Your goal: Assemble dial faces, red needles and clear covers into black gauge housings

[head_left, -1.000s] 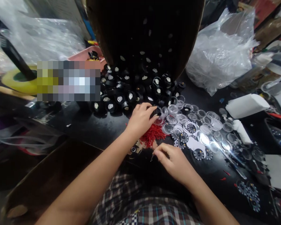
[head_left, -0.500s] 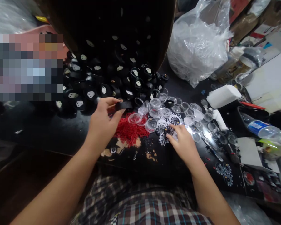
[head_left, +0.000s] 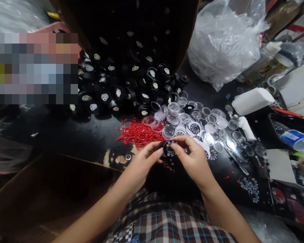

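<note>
My left hand (head_left: 143, 162) is closed round the side of a small black round case, mostly covered by the fingers and the dial. My right hand (head_left: 196, 163) pinches a black dial (head_left: 170, 150) with white markings and a yellow spot, held against the front of that case. Both hands meet above the table's near part. Just beyond them lie a heap of thin red pointers (head_left: 139, 133), a pile of white-rimmed dials (head_left: 194, 127) and many clear round covers (head_left: 174, 107).
Many black round cases (head_left: 104, 97) with pale metal plates crowd the back, spilling from a large dark container (head_left: 131, 20). A clear plastic bag (head_left: 223, 47) stands back right. Tweezers (head_left: 236, 161), a white roll (head_left: 253, 100) and a bottle (head_left: 295, 140) lie on the right.
My left hand has brought the black case from the cases toward me and right. My right hand has lifted a dial from the pile and put it to the case.
</note>
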Tool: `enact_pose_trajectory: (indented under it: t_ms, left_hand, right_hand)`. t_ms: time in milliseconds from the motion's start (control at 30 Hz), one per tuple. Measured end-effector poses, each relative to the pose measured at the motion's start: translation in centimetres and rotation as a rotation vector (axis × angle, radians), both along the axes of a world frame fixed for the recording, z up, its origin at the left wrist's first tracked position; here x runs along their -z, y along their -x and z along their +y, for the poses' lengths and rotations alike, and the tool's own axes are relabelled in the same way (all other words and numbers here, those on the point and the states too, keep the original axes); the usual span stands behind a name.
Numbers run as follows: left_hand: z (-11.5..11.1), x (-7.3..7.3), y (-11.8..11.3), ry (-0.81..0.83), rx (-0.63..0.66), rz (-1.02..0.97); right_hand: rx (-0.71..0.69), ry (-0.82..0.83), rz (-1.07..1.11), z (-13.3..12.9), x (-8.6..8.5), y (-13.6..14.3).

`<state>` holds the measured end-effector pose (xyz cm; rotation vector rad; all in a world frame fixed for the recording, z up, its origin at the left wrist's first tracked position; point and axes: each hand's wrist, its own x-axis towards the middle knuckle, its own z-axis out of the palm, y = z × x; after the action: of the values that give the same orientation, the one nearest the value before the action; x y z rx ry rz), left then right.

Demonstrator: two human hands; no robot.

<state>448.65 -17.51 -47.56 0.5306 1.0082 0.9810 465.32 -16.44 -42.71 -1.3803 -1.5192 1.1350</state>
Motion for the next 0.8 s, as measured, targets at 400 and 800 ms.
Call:
enact_pose_trajectory:
  t_ms: [400, 800]
  left_hand:
    - [-1.8, -0.4, -1.3, 0.130, -0.210, -0.393]
    - [-2.6, -0.6, -1.4, 0.020, -0.042, -0.070]
  right_hand:
    - [0.020, 0.097, 0.016, -0.1, 0.6, 0.1]
    - [-0.049, -0.073, -0.309, -0.5, -0.4, 0.9]
